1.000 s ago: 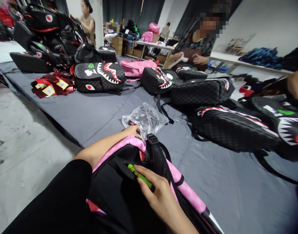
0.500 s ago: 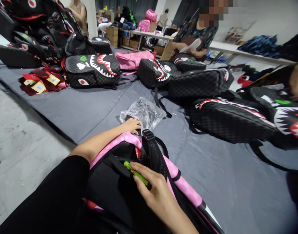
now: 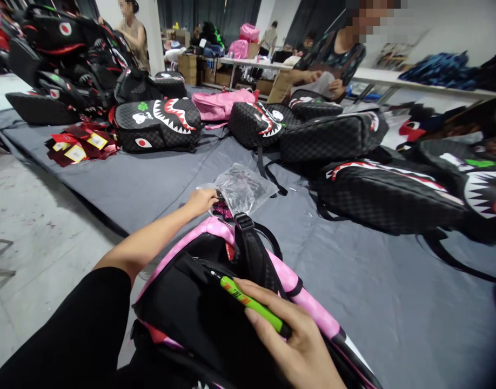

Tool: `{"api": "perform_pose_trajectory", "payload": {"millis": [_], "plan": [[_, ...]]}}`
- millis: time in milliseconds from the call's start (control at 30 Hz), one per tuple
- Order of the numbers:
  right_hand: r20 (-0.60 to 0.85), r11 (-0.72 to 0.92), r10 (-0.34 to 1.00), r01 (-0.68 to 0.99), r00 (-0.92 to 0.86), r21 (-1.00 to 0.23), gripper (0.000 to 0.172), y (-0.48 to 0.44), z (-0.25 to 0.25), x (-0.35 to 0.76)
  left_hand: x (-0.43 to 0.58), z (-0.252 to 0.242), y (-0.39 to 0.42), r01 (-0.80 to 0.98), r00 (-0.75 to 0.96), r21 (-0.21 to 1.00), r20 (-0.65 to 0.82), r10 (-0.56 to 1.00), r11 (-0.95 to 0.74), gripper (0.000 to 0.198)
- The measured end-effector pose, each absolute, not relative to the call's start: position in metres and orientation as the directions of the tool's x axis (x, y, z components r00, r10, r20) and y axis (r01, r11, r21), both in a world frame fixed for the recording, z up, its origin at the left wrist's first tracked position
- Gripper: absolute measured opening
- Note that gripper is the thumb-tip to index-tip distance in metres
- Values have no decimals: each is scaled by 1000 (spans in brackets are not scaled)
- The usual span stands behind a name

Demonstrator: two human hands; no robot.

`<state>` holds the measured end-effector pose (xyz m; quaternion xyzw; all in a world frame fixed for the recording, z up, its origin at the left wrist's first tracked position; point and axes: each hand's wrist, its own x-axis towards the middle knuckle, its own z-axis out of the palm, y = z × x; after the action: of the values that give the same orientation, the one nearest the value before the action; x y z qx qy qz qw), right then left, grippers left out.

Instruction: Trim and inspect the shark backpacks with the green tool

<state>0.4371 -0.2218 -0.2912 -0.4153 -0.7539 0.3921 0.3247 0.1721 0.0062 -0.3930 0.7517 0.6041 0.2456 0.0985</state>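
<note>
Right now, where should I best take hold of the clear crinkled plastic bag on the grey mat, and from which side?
Probably pinch the near left edge of the clear crinkled plastic bag, coming from the left, where the left hand is. It lies limp on the grey mat; a black strap crowds its far right side. The right hand holds a green pen.

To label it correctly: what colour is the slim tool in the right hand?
The slim tool is bright green with an orange mark; head view shows it.
</note>
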Motion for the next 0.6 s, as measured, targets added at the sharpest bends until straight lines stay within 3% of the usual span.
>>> {"api": "perform_pose_trajectory", "payload": {"millis": [200, 333, 500, 600], "plan": [[163, 204, 974, 294, -158, -934, 22, -238, -275, 453, 162, -371, -2, 805, -108, 593, 157, 982, -6, 14], [15, 11, 1000, 134, 24, -991, 43, -245, -267, 469, 145, -354, -20, 741, -173, 665, 57, 983, 92, 22], [-82, -79, 996, -115, 20, -990, 53, -237, -263, 464, 140, -347, -30, 676, -233, 692, -125, 965, 253, 31], [-112, -107, 993, -121, 28, -987, 51, -240, -262, 462, 146, -354, -24, 605, -279, 689, -286, 917, 399, 35]]}}
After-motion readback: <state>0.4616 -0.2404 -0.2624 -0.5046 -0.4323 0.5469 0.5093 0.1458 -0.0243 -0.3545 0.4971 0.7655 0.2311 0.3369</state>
